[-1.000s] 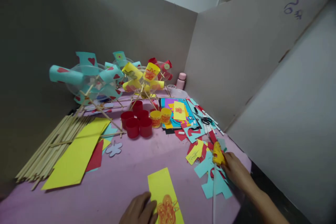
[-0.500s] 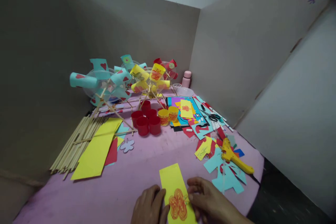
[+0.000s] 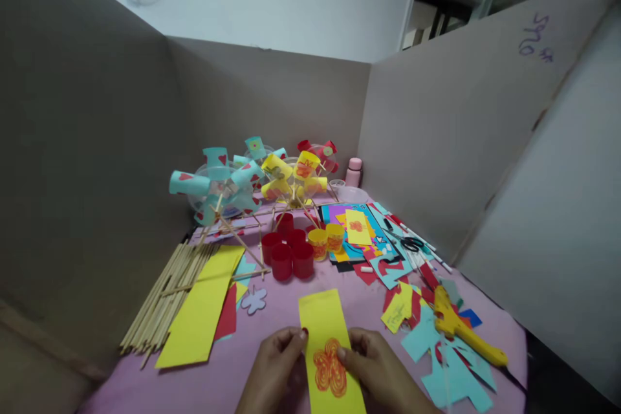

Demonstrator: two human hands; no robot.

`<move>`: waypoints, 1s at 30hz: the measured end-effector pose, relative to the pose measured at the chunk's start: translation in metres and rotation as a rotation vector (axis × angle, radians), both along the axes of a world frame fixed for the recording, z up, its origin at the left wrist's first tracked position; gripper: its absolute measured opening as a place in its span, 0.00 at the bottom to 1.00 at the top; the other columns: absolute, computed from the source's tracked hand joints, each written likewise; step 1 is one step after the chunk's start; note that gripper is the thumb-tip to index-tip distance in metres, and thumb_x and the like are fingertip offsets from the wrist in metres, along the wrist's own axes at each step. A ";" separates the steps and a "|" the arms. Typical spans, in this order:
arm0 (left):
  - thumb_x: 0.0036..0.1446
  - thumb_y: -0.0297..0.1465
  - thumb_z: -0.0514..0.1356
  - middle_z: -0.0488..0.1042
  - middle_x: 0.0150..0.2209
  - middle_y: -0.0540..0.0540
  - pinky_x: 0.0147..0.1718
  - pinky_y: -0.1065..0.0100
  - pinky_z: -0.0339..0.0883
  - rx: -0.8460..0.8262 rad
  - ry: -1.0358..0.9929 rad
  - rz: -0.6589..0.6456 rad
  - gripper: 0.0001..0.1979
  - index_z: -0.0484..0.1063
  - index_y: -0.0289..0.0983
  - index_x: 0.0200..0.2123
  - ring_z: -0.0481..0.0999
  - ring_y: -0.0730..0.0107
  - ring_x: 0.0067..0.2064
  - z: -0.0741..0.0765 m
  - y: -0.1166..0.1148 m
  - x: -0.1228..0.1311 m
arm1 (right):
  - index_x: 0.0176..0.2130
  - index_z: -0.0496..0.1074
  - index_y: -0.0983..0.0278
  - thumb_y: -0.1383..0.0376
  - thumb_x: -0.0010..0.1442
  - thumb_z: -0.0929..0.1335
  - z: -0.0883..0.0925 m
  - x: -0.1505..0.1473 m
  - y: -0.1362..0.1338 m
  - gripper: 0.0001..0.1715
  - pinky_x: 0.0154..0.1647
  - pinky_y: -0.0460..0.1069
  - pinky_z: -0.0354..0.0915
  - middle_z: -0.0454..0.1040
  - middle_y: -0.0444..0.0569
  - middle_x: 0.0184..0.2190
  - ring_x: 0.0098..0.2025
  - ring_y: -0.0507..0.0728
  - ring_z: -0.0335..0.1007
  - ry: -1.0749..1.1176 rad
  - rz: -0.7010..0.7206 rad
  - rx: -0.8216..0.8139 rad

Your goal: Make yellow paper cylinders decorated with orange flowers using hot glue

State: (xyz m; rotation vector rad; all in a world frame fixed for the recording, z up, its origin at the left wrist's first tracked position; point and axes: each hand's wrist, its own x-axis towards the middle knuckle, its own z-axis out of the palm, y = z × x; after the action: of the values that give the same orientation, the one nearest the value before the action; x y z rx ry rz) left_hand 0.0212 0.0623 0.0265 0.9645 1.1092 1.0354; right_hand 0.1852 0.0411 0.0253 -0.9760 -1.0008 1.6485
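A yellow paper strip (image 3: 321,317) with an orange butterfly-like drawing (image 3: 330,367) is held upright in front of me, its lower end cut off by the frame. My left hand (image 3: 277,365) pinches its left edge between thumb and forefinger. On the other side, my right hand (image 3: 379,365) grips the right edge, thumb pressed on the drawing and fingers behind the paper. Beyond the strip stand several red paper rings (image 3: 281,262), with two yellow decorated rings (image 3: 317,244) beside them.
Wooden sticks (image 3: 162,304) and a long yellow sheet (image 3: 204,317) lie left. Paper-and-stick wheel models (image 3: 220,181) stand at the back. A yellow glue gun (image 3: 466,330), paper scraps (image 3: 453,372) and scissors (image 3: 412,244) lie right. Grey panels (image 3: 272,97) surround the table.
My view has tilted up. Both hands have shifted their grip: the left now pinches the strip's edge, and the right thumb has come onto the drawing. The strip looks raised.
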 end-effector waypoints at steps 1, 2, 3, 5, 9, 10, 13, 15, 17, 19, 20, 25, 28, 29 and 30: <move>0.45 0.48 0.64 0.75 0.24 0.45 0.30 0.66 0.66 0.023 -0.004 -0.001 0.20 0.76 0.35 0.27 0.74 0.61 0.29 0.005 0.007 0.000 | 0.34 0.77 0.70 0.52 0.43 0.75 0.001 -0.002 0.005 0.25 0.33 0.52 0.66 0.78 0.52 0.26 0.29 0.60 0.74 -0.015 -0.010 0.040; 0.44 0.48 0.64 0.75 0.23 0.46 0.29 0.66 0.65 0.054 0.001 -0.006 0.20 0.76 0.35 0.25 0.73 0.63 0.28 0.010 0.015 -0.001 | 0.33 0.77 0.70 0.52 0.44 0.75 0.002 -0.003 0.010 0.24 0.33 0.52 0.66 0.78 0.52 0.26 0.29 0.60 0.74 -0.038 -0.026 0.075; 0.43 0.47 0.65 0.74 0.22 0.46 0.28 0.67 0.64 0.083 0.008 -0.013 0.19 0.76 0.35 0.24 0.72 0.64 0.26 0.014 0.022 -0.002 | 0.33 0.77 0.70 0.52 0.45 0.74 0.003 -0.005 0.015 0.24 0.33 0.51 0.66 0.78 0.52 0.26 0.29 0.59 0.74 -0.071 -0.043 0.108; 0.40 0.45 0.67 0.74 0.21 0.47 0.26 0.70 0.61 0.123 0.020 -0.026 0.18 0.76 0.34 0.21 0.69 0.68 0.24 0.021 0.036 -0.006 | 0.32 0.77 0.69 0.50 0.46 0.73 0.006 -0.007 0.025 0.25 0.32 0.50 0.65 0.78 0.51 0.26 0.28 0.58 0.72 -0.153 -0.068 0.159; 0.39 0.43 0.69 0.72 0.19 0.49 0.23 0.72 0.58 0.165 0.017 -0.069 0.17 0.76 0.33 0.20 0.66 0.71 0.22 0.027 0.055 -0.011 | 0.29 0.77 0.70 0.48 0.45 0.72 0.011 -0.009 0.040 0.27 0.27 0.47 0.62 0.75 0.49 0.23 0.24 0.54 0.67 -0.299 -0.073 0.204; 0.39 0.43 0.68 0.72 0.20 0.49 0.23 0.71 0.60 0.167 0.001 -0.076 0.17 0.76 0.33 0.22 0.67 0.70 0.23 0.026 0.057 -0.012 | 0.28 0.77 0.70 0.48 0.44 0.72 0.011 -0.009 0.043 0.26 0.27 0.47 0.62 0.75 0.49 0.22 0.24 0.54 0.67 -0.314 -0.072 0.209; 0.42 0.44 0.66 0.74 0.24 0.48 0.26 0.69 0.63 0.168 -0.059 -0.058 0.18 0.74 0.34 0.26 0.70 0.67 0.26 0.022 0.059 -0.015 | 0.28 0.76 0.67 0.48 0.44 0.73 0.009 -0.007 0.043 0.24 0.30 0.47 0.61 0.74 0.47 0.24 0.27 0.54 0.66 -0.384 -0.115 0.234; 0.43 0.44 0.66 0.73 0.24 0.50 0.26 0.70 0.63 0.165 -0.085 -0.017 0.17 0.73 0.35 0.26 0.70 0.69 0.25 0.020 0.058 -0.020 | 0.27 0.75 0.66 0.47 0.45 0.72 0.005 -0.006 0.037 0.24 0.27 0.45 0.58 0.71 0.44 0.23 0.26 0.52 0.62 -0.455 -0.213 0.224; 0.43 0.44 0.66 0.70 0.21 0.52 0.23 0.72 0.60 0.157 -0.089 0.022 0.17 0.71 0.36 0.25 0.66 0.73 0.22 0.023 0.056 -0.028 | 0.23 0.71 0.65 0.41 0.46 0.69 -0.002 -0.007 0.028 0.29 0.20 0.44 0.52 0.64 0.39 0.16 0.18 0.49 0.55 -0.487 -0.272 0.111; 0.41 0.45 0.67 0.65 0.17 0.56 0.20 0.75 0.55 0.154 -0.076 0.053 0.18 0.71 0.36 0.24 0.61 0.77 0.19 0.030 0.055 -0.036 | 0.17 0.68 0.64 0.34 0.42 0.65 -0.013 -0.013 0.020 0.36 0.16 0.44 0.46 0.56 0.37 0.10 0.14 0.47 0.49 -0.471 -0.222 -0.049; 0.41 0.45 0.67 0.63 0.17 0.57 0.19 0.76 0.52 0.157 -0.066 0.065 0.18 0.71 0.35 0.23 0.58 0.79 0.19 0.033 0.054 -0.039 | 0.15 0.68 0.65 0.33 0.41 0.64 -0.018 -0.017 0.017 0.38 0.16 0.43 0.45 0.55 0.37 0.08 0.12 0.46 0.48 -0.438 -0.157 -0.127; 0.37 0.47 0.68 0.61 0.15 0.57 0.16 0.76 0.47 0.198 -0.017 0.096 0.20 0.71 0.35 0.20 0.53 0.80 0.17 0.048 0.051 -0.044 | 0.15 0.75 0.71 0.39 0.60 0.51 -0.042 -0.043 0.013 0.50 0.17 0.39 0.52 0.68 0.48 0.11 0.13 0.45 0.61 -0.051 0.086 -0.558; 0.37 0.48 0.67 0.60 0.14 0.58 0.16 0.76 0.47 0.225 -0.004 0.105 0.21 0.70 0.36 0.20 0.53 0.80 0.17 0.048 0.049 -0.045 | 0.17 0.75 0.73 0.43 0.62 0.40 -0.045 -0.049 0.016 0.58 0.21 0.38 0.59 0.71 0.53 0.12 0.15 0.46 0.67 0.180 0.203 -0.609; 0.37 0.49 0.67 0.60 0.14 0.58 0.16 0.76 0.47 0.233 -0.001 0.097 0.21 0.70 0.36 0.20 0.54 0.80 0.17 0.047 0.049 -0.046 | 0.18 0.76 0.74 0.43 0.62 0.40 -0.044 -0.049 0.017 0.58 0.21 0.39 0.61 0.72 0.54 0.13 0.15 0.47 0.68 0.245 0.221 -0.602; 0.38 0.49 0.66 0.60 0.15 0.58 0.16 0.76 0.47 0.241 0.002 0.084 0.21 0.70 0.36 0.21 0.54 0.80 0.17 0.046 0.049 -0.046 | 0.21 0.76 0.75 0.42 0.62 0.43 -0.043 -0.050 0.018 0.55 0.21 0.40 0.62 0.74 0.54 0.15 0.16 0.48 0.70 0.311 0.215 -0.589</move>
State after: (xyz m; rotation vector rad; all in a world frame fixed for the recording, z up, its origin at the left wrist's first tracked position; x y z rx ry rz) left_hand -0.0251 0.1109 0.0727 1.1175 1.0494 1.2577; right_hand 0.1357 0.0595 -0.0177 -0.9585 -0.4208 2.2629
